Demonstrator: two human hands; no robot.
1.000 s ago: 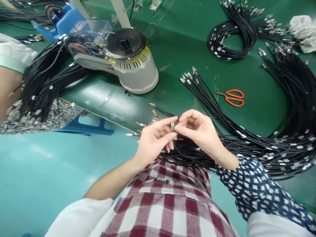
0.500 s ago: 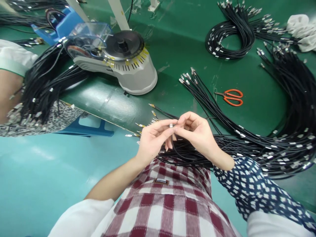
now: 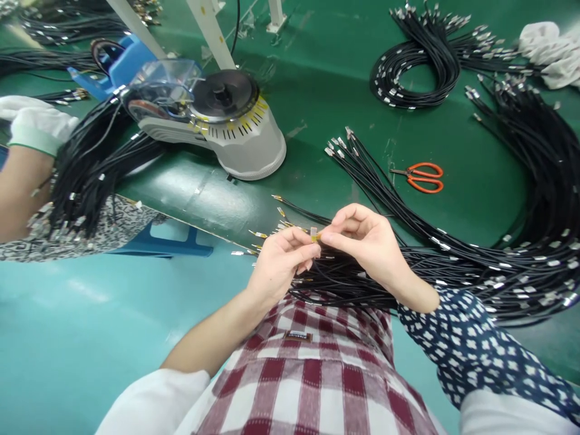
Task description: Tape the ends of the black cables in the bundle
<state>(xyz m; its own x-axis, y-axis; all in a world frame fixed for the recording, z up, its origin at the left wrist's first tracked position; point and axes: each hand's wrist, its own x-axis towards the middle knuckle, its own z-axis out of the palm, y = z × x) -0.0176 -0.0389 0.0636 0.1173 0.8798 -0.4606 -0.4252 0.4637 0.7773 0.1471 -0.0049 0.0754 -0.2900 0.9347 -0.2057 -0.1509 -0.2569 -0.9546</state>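
My L hand [image 3: 281,260] has thumb & finger pinched closed on the small silver-and-yellow piece [image 3: 314,234], approx. upright btwn both hands, by the black cables [image 3: 344,284]. My R hand [image 3: 369,241] meets it from the side, fingertips nearly together; can't tell if they grip or just touch. To do this well, I'd brace w/ L, press lightly & evenly w/ R, no twisting, as sth. this tiny prob. skews easily.
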